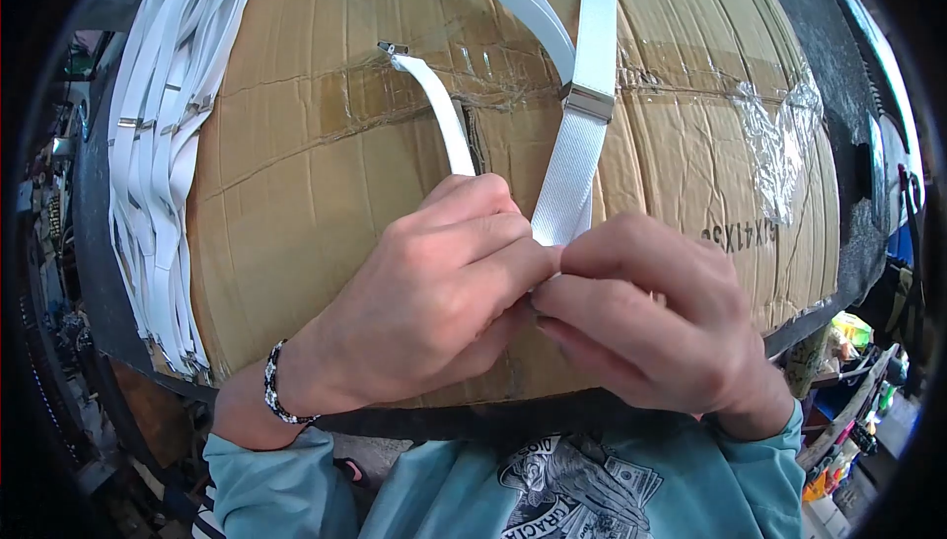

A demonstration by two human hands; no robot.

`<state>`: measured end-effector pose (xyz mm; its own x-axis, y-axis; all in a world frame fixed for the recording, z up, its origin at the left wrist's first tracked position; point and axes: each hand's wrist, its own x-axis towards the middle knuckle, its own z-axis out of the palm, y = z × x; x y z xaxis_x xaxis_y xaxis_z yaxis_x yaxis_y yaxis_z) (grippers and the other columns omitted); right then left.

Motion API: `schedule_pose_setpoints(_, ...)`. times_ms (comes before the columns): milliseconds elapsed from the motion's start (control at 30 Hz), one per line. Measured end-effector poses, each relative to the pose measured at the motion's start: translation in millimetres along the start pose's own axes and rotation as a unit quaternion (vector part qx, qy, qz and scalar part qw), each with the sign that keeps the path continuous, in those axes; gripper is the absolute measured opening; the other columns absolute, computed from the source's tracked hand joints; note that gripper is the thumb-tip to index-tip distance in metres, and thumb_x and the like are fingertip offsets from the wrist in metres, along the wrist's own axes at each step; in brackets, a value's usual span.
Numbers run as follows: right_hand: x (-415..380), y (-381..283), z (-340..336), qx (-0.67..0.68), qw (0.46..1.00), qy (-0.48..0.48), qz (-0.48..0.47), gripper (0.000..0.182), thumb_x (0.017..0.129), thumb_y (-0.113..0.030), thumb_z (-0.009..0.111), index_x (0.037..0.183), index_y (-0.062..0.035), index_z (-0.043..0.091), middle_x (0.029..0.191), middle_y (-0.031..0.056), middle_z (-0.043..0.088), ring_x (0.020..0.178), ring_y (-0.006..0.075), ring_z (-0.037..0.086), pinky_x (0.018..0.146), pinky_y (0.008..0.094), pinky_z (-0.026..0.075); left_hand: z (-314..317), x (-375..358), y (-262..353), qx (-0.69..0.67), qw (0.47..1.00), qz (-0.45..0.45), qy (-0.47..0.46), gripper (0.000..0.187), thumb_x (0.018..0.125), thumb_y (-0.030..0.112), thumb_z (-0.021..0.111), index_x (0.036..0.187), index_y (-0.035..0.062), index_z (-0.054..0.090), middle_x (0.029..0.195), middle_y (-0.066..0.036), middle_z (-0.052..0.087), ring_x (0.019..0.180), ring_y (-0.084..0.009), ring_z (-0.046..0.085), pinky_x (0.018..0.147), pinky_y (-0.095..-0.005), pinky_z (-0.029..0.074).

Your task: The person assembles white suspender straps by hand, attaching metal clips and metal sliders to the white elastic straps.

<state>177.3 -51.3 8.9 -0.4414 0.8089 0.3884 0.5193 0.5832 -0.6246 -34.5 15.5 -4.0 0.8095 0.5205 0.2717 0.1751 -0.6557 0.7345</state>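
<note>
A pair of white elastic suspenders [582, 159] lies over the cardboard between my hands and runs up out of view. A metal slider buckle [588, 102] sits on its wide strap. My left hand [449, 287], with a dark-and-white bracelet at the wrist, is closed on the suspenders. From under its knuckles a narrower strap [441, 110] curves up to a small metal clip [393, 48]. My right hand [656, 317] meets the left fingertips in a pinch at the wide strap's lower end. The fingers hide the exact spot they grip.
Flattened cardboard [296, 214] covers the dark work surface [858, 243], with creases and clear tape [784, 149] on it. Along the left edge hangs a thick bundle of white suspenders [163, 174] with metal fittings. Assorted items [853, 381] crowd the lower right.
</note>
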Motion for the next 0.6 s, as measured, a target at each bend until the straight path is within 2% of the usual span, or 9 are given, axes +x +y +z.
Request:
schedule_pose_setpoints(200,-4,-4,12,-0.064,0.998,0.026,0.001,0.026,0.067,0.008,0.078,0.091,0.0007,0.069,0.085,0.0116,0.063,0.068,0.0243,0.066,0.056,0.0344,0.053,5,-2,-3,-0.022,1.000,0.002,0.019,0.032,0.067,-0.002,0.081,0.096,-0.0031,0.069,0.079,-0.011,0.060,0.078,-0.0323,0.061,0.081,-0.0421,0.054)
schedule_pose_setpoints(300,-11,-5,3,-0.087,0.994,0.033,0.062,0.023,0.070,0.007,0.075,0.089,-0.0003,0.065,0.084,0.0103,0.058,0.068,0.0237,0.063,0.055,0.0358,0.052,8,-2,-5,-0.025,0.999,0.017,0.035,0.034,0.067,-0.004,0.082,0.099,-0.0025,0.071,0.079,-0.011,0.061,0.078,-0.0317,0.061,0.077,-0.0409,0.054)
schedule_pose_setpoints(367,-16,-5,-3,-0.102,0.984,0.045,0.142,0.019,0.073,0.008,0.075,0.087,-0.0021,0.065,0.085,0.0107,0.060,0.064,0.0241,0.063,0.055,0.0359,0.052,8,-1,-5,-0.025,0.999,0.014,0.035,0.035,0.068,-0.005,0.083,0.101,-0.0019,0.072,0.080,-0.012,0.062,0.079,-0.0312,0.062,0.075,-0.0404,0.054)
schedule_pose_setpoints(467,-17,-14,-5,-0.090,0.981,0.081,0.153,0.020,0.074,0.008,0.076,0.089,-0.0020,0.067,0.088,0.0114,0.062,0.066,0.0237,0.064,0.055,0.0343,0.052,9,-2,-4,-0.026,0.999,0.010,0.044,0.034,0.069,-0.004,0.083,0.101,-0.0017,0.071,0.081,-0.012,0.062,0.079,-0.0308,0.062,0.071,-0.0392,0.053)
schedule_pose_setpoints(600,1,-21,14,-0.076,0.994,0.068,0.049,0.027,0.067,0.009,0.078,0.091,0.0010,0.069,0.085,0.0129,0.063,0.068,0.0240,0.065,0.056,0.0333,0.052,10,-2,-6,-0.026,0.998,0.012,0.054,0.033,0.068,-0.004,0.082,0.099,-0.0016,0.070,0.080,-0.011,0.062,0.076,-0.0308,0.061,0.069,-0.0389,0.052)
